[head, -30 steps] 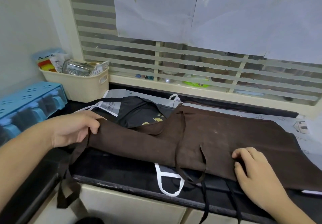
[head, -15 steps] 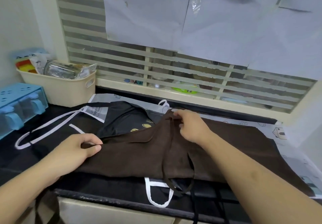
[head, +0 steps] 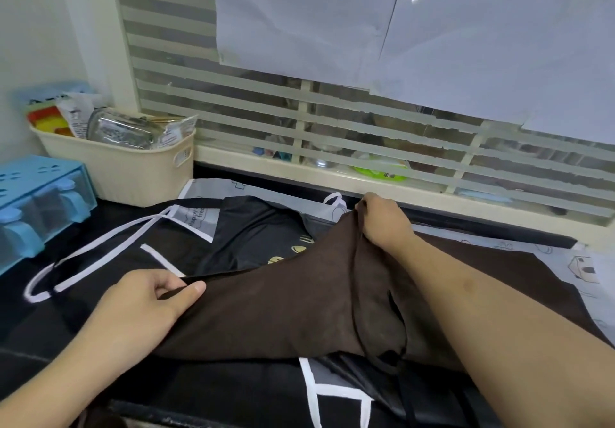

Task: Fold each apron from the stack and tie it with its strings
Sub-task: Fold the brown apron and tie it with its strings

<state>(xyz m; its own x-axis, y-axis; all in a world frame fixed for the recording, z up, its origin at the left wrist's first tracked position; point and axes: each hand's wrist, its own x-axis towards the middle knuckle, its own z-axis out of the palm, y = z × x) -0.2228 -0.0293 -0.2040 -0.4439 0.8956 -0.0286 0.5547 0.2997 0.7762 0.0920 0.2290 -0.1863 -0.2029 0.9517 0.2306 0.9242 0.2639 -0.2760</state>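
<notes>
- So the brown apron (head: 283, 307) lies on top of the stack on the black counter (head: 20, 297), long axis running left to right, strings (head: 362, 321) trailing toward the near edge.
- Left hand (head: 146, 307) pinches its near-left edge between thumb and forefinger.
- Right hand (head: 382, 221) reaches across to the far edge, fingers curled and gripping a bunch of cloth, so it's nearer the fold line.
- My guess: the far edge comes toward the near one next.
</notes>
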